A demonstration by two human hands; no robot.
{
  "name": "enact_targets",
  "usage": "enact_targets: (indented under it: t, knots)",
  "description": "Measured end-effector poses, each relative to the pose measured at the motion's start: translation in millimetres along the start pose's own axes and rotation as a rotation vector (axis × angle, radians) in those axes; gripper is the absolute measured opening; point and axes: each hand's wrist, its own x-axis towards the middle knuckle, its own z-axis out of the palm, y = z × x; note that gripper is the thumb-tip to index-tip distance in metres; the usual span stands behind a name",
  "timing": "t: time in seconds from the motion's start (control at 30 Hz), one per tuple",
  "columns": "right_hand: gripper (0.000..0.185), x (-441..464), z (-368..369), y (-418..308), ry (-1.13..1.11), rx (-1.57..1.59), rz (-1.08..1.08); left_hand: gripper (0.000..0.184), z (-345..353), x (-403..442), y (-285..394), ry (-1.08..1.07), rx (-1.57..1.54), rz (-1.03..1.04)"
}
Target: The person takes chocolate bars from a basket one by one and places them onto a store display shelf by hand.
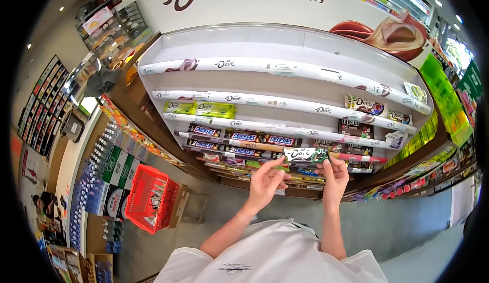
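A Dove chocolate bar (305, 154) in a white and dark green wrapper is held level in front of the shelves. My left hand (266, 183) pinches its left end between thumb and fingers. At the right end, my right hand (334, 173) grips the wrapper the same way. Just behind the bar are rows of Snickers bars (262, 139) on the lower shelves of the display rack (285, 82). Brown M&M's packs (355, 128) stand to the right, below a few Dove packs (364, 104). Green packs (201, 110) lie on the left of a middle shelf.
A red shopping basket (133, 197) holding several small packs rests on a wooden stool (192, 206) to the left. Behind it, bottled drinks (94, 181) are stacked against the counter. Bright green racks (444, 97) border the display on the right. Grey floor (402, 222) shows below.
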Motion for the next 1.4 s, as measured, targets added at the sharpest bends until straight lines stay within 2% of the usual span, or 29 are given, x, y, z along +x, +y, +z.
enact_targets:
  t: [0.23, 0.43, 0.7, 0.77, 0.97, 1.17, 1.4]
  knots:
    - [0.017, 4.5, 17.4, 0.8, -0.088, -0.039, -0.007, 0.033, -12.0, 2.0, 5.6, 0.084, 0.002, 0.083]
    - [0.012, -3.1, 43.4, 4.8, -0.192, -0.011, 0.05, 0.02, -24.1, -3.0, 12.0, 0.269, -0.013, 0.239]
    - [0.013, -15.6, 63.0, 15.2, -0.293, -0.066, 0.082, 0.013, -50.8, -13.1, 25.0, 0.351, -0.035, 0.237]
    - [0.013, -17.6, 66.8, 17.0, -0.275, 0.032, 0.152, 0.013, -55.6, -14.9, 29.3, 0.363, -0.037, 0.236]
    - [0.02, -24.2, 80.4, 14.9, -0.334, 0.064, 0.258, 0.016, -70.4, -18.8, 45.4, 0.383, -0.014, 0.223]
    - [0.021, -32.6, 96.5, 11.0, -0.333, 0.04, 0.27, 0.023, -83.2, -21.9, 59.8, 0.405, 0.021, 0.211]
    - [0.014, -40.7, 106.8, 10.6, -0.351, 0.06, 0.242, 0.023, -96.6, -25.4, 65.3, 0.386, 0.039, 0.192]
